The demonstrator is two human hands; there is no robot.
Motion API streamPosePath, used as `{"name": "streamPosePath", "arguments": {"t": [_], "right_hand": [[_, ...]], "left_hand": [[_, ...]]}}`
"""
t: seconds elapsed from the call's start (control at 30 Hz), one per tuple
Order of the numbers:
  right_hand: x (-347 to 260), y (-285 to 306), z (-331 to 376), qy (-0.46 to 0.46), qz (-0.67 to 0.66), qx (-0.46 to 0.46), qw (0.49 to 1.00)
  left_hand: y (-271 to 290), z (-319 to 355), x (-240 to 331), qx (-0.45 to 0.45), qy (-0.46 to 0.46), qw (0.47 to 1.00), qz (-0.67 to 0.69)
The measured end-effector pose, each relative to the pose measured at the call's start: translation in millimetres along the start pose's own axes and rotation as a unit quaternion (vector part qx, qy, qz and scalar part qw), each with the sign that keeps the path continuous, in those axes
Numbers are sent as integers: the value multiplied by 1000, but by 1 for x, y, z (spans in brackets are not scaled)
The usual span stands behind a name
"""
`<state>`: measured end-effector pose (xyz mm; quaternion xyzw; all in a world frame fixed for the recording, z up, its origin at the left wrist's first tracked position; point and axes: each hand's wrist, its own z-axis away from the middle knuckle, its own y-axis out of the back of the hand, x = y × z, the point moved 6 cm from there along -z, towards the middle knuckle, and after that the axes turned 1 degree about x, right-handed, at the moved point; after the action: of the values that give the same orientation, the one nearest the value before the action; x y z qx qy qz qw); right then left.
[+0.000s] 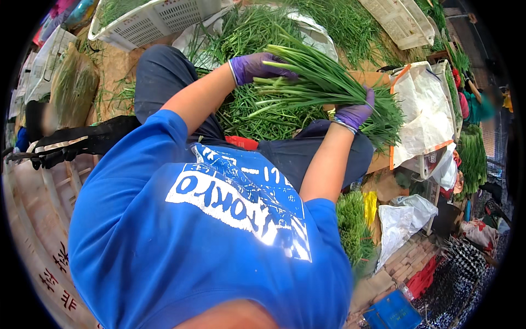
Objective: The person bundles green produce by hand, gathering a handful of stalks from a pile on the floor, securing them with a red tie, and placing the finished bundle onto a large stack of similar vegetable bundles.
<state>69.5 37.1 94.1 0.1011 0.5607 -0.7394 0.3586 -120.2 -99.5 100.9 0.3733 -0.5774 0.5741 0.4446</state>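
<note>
A thick bunch of garlic chives (pixel 320 79) lies slantwise across my two hands in front of my lap. Its pale stem ends point left, and its dark leafy tips hang to the right. My right hand (pixel 357 111), in a purple glove, is closed round the leafy part. At the upper left side of the bunch, my left hand (pixel 262 67), gloved the same way, holds the stems; its fingertips are partly hidden by them. Below the bunch, a heap of loose chives (pixel 257 115) spreads between my legs.
White plastic crates stand at the far left (pixel 164 21) and far right (pixel 397 22). A white sheet with orange edging (pixel 419 112) is at my right. Another chive bundle (pixel 353 225) lies beside my right thigh. A clear bag of greens (pixel 75 85) stands at the left.
</note>
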Motion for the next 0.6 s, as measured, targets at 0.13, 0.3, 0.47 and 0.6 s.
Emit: {"name": "streamPosePath", "arguments": {"t": [0.13,0.3,0.47,0.6], "right_hand": [[-24,22,-17,32,-4,36,999],[-53,9,12,76,-13,57,995],[-58,20,5,110,-9,63,992],[-46,15,5,97,-3,54,994]], "left_hand": [[2,10,11,-102,-7,986,128],[32,57,45,-111,-149,965,185],[89,92,48,78,-255,861,434],[67,77,34,67,-171,983,11]]}}
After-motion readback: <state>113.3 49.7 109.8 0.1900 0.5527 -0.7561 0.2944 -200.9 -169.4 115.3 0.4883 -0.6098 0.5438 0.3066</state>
